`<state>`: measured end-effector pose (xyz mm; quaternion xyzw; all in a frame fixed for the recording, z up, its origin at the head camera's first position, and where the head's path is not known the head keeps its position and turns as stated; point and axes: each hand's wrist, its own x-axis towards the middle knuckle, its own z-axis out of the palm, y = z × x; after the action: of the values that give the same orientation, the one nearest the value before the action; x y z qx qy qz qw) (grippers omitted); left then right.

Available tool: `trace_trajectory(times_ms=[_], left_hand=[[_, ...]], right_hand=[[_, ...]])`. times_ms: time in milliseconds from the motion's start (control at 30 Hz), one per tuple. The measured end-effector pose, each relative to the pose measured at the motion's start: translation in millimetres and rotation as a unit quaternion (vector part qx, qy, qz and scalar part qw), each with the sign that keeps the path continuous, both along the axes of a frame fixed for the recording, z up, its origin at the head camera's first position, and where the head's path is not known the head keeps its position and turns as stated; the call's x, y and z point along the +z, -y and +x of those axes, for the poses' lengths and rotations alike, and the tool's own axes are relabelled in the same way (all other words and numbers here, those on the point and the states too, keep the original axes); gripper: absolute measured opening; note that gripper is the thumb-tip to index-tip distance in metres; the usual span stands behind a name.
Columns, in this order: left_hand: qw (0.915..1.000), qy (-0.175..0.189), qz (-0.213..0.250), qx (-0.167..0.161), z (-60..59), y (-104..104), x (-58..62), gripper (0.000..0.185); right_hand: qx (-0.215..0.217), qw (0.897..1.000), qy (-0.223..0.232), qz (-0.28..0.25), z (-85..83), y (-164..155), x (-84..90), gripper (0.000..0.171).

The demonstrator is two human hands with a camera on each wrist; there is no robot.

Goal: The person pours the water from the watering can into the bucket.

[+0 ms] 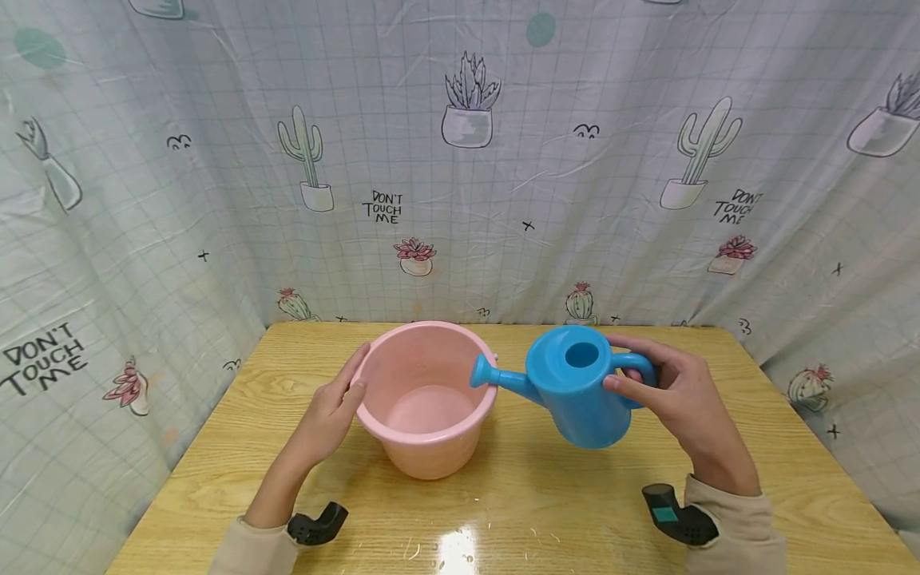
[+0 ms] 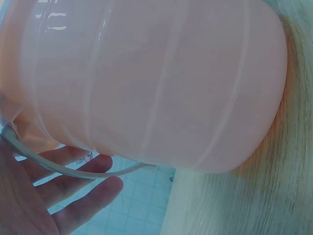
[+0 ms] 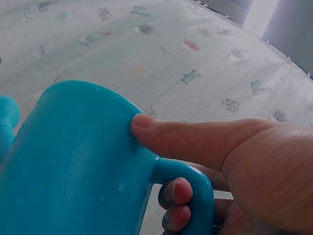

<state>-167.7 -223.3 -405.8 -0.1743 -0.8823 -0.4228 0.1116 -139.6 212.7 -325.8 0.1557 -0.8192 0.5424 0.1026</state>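
The bucket [image 1: 426,399] and watering can [image 1: 578,386] fill the table's [image 1: 532,495] middle; the near strip and right side lie open.

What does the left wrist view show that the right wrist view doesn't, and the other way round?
Only the left wrist view shows the pink bucket, its thin wire handle and the left hand with straight fingers beside it. Only the right wrist view shows the blue watering can, with the right hand curled round its handle, thumb pressed on the body. Both show the cactus-print curtain behind.
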Motion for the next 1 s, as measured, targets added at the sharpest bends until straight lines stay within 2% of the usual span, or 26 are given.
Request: trace_trajectory(times_ms=[767, 1000], left_hand=[[1.0000, 0.001, -0.001, -0.001, 1.1, 0.0, 0.5, 0.052], [1.0000, -0.007, -0.003, 0.002, 0.6, 0.0, 0.3, 0.051]], right_hand=[[0.008, 1.000, 0.000, -0.022, 0.1, 0.2, 0.6, 0.048], [0.002, 1.000, -0.002, -0.012, 0.1, 0.5, 1.7, 0.048]])
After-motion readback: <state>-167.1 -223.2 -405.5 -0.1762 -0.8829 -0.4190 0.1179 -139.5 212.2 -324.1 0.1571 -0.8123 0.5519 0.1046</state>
